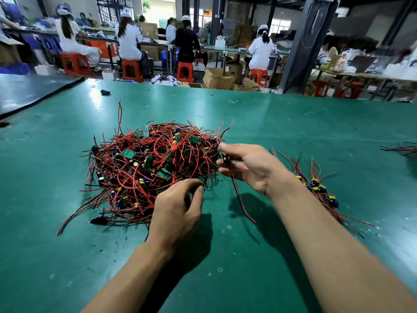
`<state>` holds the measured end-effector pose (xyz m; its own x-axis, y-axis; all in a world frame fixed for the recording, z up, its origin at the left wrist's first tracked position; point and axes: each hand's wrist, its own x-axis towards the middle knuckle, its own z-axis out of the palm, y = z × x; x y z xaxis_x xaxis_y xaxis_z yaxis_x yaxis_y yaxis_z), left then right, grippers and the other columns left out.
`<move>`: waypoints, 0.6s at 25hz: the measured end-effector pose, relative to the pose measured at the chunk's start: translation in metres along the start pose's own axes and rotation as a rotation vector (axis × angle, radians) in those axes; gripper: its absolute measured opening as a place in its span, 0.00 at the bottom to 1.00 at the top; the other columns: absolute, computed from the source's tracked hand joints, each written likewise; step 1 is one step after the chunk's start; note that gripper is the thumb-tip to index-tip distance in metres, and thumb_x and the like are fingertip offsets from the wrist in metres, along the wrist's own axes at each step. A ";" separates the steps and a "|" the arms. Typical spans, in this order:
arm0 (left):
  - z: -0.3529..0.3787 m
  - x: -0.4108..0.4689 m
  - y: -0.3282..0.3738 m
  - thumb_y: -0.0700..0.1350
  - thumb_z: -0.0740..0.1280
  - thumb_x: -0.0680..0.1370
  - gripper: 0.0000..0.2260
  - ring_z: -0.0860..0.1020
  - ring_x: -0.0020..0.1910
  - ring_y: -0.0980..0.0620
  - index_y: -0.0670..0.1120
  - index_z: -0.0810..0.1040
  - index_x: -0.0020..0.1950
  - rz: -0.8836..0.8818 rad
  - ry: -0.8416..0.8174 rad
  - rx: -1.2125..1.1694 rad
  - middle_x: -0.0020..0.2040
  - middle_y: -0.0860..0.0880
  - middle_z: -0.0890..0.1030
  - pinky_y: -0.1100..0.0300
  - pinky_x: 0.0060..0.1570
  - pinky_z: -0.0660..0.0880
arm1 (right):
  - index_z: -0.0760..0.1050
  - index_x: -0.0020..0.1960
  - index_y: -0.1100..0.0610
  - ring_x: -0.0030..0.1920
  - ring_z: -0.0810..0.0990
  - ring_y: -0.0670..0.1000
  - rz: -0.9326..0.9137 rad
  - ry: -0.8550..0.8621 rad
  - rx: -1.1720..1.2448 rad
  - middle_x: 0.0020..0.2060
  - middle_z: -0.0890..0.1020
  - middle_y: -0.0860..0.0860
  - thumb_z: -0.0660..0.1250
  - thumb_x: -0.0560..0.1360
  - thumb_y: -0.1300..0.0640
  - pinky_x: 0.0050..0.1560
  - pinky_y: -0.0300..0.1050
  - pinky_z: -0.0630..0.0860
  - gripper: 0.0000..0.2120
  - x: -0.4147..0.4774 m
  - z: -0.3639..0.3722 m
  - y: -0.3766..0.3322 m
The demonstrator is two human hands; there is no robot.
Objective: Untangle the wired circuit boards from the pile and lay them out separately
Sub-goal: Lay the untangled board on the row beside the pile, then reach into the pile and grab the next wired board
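Green mat [225, 256], pile [146, 159] at left hand [178, 206]; right hand [250, 166] seemingly pinching wires [239, 199]

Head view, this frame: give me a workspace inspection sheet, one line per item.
Surface: green mat, scuffed, with glare.
Job's things: tangled pile of boards at centre; separated boards laid out to its right.
Clutter: small black object, rubber band, another wire bundle at the right edge.
Grippers: right hand pinches a wired board at the pile's right edge; left hand curled at the pile's near edge, grip unclear.
Cables: red and black leads throughout; one lead pair dangles from the right hand.
Surroundings: seated workers on orange stools, cardboard boxes.
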<state>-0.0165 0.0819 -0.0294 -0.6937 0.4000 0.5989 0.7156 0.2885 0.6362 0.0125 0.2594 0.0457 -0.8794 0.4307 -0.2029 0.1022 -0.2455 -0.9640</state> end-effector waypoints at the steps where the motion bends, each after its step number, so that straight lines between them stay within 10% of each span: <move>1: 0.001 -0.001 0.004 0.38 0.70 0.77 0.06 0.81 0.40 0.54 0.41 0.84 0.52 -0.023 0.008 -0.041 0.44 0.50 0.85 0.55 0.44 0.80 | 0.83 0.42 0.60 0.32 0.83 0.48 0.009 -0.051 0.088 0.33 0.82 0.53 0.73 0.74 0.60 0.32 0.40 0.81 0.04 -0.012 -0.007 -0.008; 15: 0.018 -0.007 0.031 0.41 0.69 0.75 0.09 0.81 0.29 0.46 0.35 0.78 0.50 -0.840 -0.456 -1.021 0.39 0.36 0.83 0.59 0.28 0.79 | 0.76 0.37 0.53 0.24 0.72 0.47 0.063 -0.082 0.067 0.29 0.75 0.51 0.78 0.70 0.54 0.23 0.38 0.69 0.11 -0.036 -0.015 0.070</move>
<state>0.0120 0.1032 -0.0231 -0.6519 0.7268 -0.2164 -0.4066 -0.0941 0.9087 0.0582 0.2398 -0.0175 -0.9077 0.3405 -0.2454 0.1298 -0.3283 -0.9356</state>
